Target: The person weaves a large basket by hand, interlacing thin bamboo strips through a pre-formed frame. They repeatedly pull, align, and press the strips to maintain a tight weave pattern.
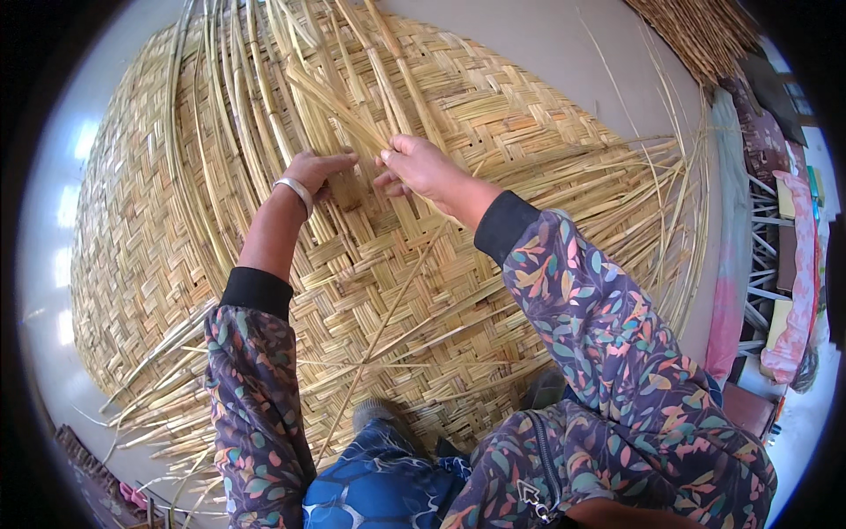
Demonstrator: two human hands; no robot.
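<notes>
Closest is a leg in blue trousers with white lines [379,485], and a dark grey shoe [381,411] by it. Under both hands is the big yellow-tan mat of flat woven reed strips [132,264]. The left hand [313,172] is bent low over it; one cannot tell if its grip has anything. The right hand [421,167] has its grip pinched on a flat pale yellow reed strip [339,109]. Much of the mat looks woven. The long yellow reeds [403,70] at the far side look loose and left to weave. Past the mat lie brown stalks [696,35].
</notes>
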